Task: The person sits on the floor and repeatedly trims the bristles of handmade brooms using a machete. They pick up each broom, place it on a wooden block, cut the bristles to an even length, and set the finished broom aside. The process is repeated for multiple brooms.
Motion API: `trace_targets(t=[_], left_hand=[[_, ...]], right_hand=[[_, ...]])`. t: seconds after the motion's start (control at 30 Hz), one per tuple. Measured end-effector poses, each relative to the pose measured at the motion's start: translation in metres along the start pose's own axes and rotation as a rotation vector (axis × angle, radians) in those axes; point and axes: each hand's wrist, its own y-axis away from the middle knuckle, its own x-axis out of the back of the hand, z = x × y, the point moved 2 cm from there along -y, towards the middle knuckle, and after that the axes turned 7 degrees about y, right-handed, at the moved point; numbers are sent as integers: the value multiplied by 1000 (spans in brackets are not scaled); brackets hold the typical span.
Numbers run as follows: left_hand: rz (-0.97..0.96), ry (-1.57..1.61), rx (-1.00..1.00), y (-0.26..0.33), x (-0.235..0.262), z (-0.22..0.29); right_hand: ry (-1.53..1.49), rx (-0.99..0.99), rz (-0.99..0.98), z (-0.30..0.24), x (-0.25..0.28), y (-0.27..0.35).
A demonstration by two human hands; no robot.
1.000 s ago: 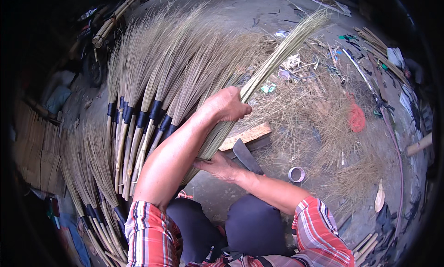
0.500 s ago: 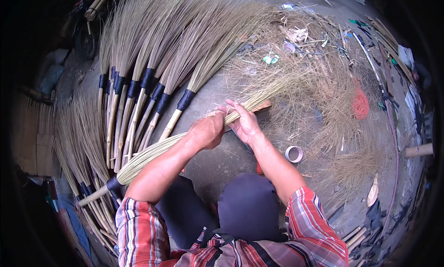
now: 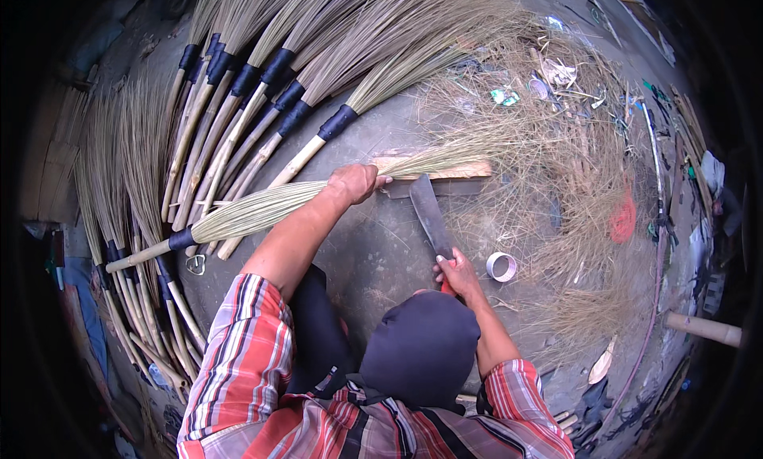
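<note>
My left hand (image 3: 355,182) is closed round the bristles of a grass broom (image 3: 266,209), whose stick handle and dark binding point to the lower left. Beyond the fist, the bristle ends lie across a wooden block (image 3: 445,169). In my right hand (image 3: 459,273) is a large knife (image 3: 429,213) with a broad dark blade and a red handle. The blade's tip points up toward the block, close to the bristles. Whether the blade touches them I cannot tell.
Several finished brooms (image 3: 306,93) fan out at the upper left, and more brooms (image 3: 131,173) lie at the left. Loose grass cuttings (image 3: 572,189) cover the floor at the right. A roll of tape (image 3: 501,267) stands near my right hand; red netting (image 3: 622,218) lies farther right.
My right hand has left the bristles and moved down, and it now holds the knife. My left hand keeps its grip on the broom. The wooden block shows more fully.
</note>
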Motion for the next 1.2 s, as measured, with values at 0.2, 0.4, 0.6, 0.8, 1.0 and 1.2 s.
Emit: trace_targets(t=[0.2, 0.4, 0.6, 0.8, 1.0, 1.2], left_hand=[[84, -67, 0, -5, -6, 1], [98, -88, 14, -9, -13, -1], [137, -76, -17, -7, -18, -5], [158, -35, 3, -9, -21, -5], [135, -66, 4, -8, -22, -5], [220, -69, -43, -8, -27, -5]], right_hand=[[-104, 105, 258, -85, 16, 64], [-467, 860, 738, -132, 7, 25], [603, 297, 272, -113, -13, -13], [15, 513, 478, -130, 6, -1], [611, 121, 152, -130, -5, -14], [235, 325, 361, -149, 11, -8]])
